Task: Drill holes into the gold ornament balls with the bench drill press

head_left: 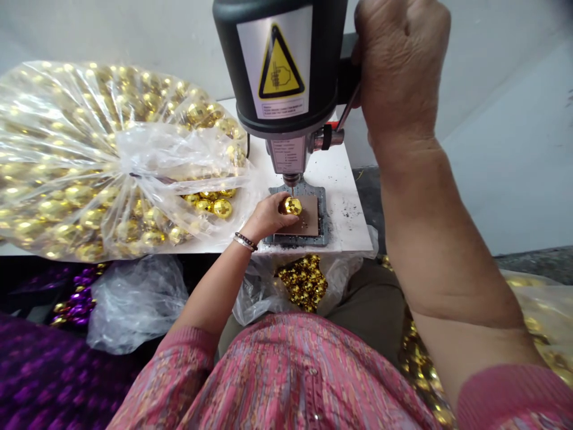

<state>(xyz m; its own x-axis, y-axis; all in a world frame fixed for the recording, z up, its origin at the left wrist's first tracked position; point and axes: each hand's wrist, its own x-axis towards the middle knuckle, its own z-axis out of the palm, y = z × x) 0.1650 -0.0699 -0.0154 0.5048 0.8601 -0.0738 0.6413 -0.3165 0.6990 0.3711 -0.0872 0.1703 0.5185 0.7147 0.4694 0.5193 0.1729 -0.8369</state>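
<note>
My left hand [271,216] grips a shiny gold faceted ball [293,206] between thumb and fingers, on a brown board [310,218] over the grey metal base [324,239] of a drill press. Right above the ball is the thin drill bit; whether it touches the ball cannot be made out. My right hand [400,65] is raised at the right of the black drill press head [286,65], its fingers wrapped round the lever [350,74], partly hidden behind the hand.
A large clear bag [152,146] of gold balls covers the left of the white table [349,221]. Dark shavings lie around the base. Below the table edge, an open plastic bag holds gold balls [307,283]. Purple items [54,364] lie lower left, more gold balls lower right.
</note>
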